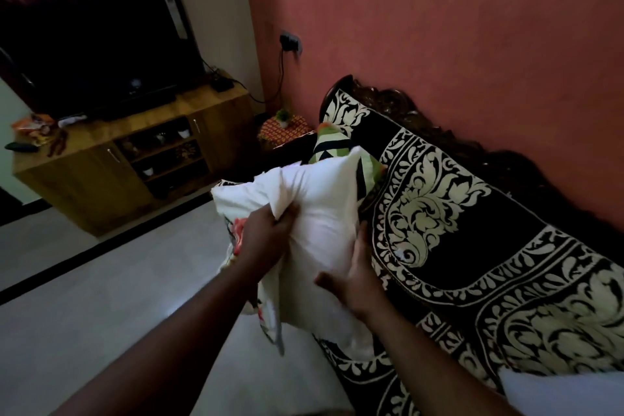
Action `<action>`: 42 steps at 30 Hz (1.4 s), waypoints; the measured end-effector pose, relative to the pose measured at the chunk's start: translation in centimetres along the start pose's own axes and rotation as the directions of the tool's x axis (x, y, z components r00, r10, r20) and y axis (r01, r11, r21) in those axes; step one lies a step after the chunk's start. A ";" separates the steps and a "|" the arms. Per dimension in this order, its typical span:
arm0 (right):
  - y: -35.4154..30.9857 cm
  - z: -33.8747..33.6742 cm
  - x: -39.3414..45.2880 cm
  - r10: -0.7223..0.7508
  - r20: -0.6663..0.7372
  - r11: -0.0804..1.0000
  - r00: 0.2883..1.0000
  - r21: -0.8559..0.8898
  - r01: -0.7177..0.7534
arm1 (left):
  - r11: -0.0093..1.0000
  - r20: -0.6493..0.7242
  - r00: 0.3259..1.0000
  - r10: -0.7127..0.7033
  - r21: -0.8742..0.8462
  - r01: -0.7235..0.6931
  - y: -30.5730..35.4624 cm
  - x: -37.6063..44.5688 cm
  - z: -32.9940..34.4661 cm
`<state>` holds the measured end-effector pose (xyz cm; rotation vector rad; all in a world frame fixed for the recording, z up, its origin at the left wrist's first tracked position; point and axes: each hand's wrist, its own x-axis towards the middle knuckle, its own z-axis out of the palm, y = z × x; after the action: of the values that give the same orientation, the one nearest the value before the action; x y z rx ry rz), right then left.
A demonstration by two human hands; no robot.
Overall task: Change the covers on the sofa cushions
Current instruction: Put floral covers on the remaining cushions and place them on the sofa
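Gripping white cushion (pixel 304 199) top: left hand (pixel 266 236); right hand (pixel 354 272) flat alongside.

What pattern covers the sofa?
Black with cream floral scrollwork on the sofa, clearest in the head view.

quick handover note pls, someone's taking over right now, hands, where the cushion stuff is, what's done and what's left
Left hand: grips a bunch of the white cushion.
Right hand: fingers straight, pressed flat against the cushion's right side.
Floral cover: bunched low on the cushion's left side, most of the cushion bare; whether it is going on or coming off cannot be told.
Green patterned cushion: covered, propped on the sofa behind.
Another white piece lies at lower right.
Left: finish this cover, then check the rest.
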<state>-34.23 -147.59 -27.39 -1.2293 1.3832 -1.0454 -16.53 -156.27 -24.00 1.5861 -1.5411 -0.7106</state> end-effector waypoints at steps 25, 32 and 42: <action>1.9 0.1 0.5 0.110 -0.043 0.982 0.993 -0.152 -0.115 | 0.970 0.140 0.990 0.014 0.237 -0.048 3.0 7.2 -1.5; -0.6 -0.8 1.0 0.032 -0.044 0.954 0.999 -0.295 -0.044 | 0.975 0.141 0.976 0.167 0.122 -0.184 3.1 7.5 -1.7; 0.6 0.1 -0.2 -0.018 0.053 0.922 0.998 -0.386 0.037 | 0.939 0.144 0.948 0.285 0.156 -0.306 4.5 5.6 -0.9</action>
<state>-34.28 -147.34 -27.99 -1.5528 1.5874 -0.7730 -17.61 -161.44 -19.01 1.4110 -1.9275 -0.5187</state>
